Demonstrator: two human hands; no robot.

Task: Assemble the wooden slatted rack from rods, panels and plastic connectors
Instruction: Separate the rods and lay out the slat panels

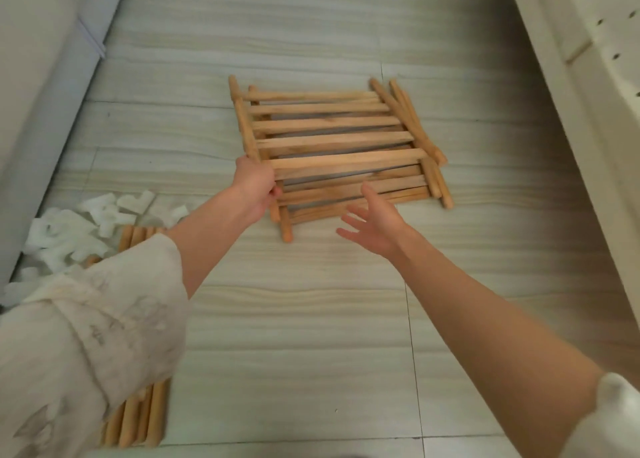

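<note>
Closest in, a bunch of rods (138, 419) lies on the floor (294, 319) bottom left, half under the sleeve (86, 336). White connectors (69, 235) are piled just past them. Right hand (372, 222) hovers over the near edge of the panels (332, 142), fingers spread wide, holding nothing. Left hand (254, 187) grips the top panel's near-left corner, the stack lying mid-floor.
</note>
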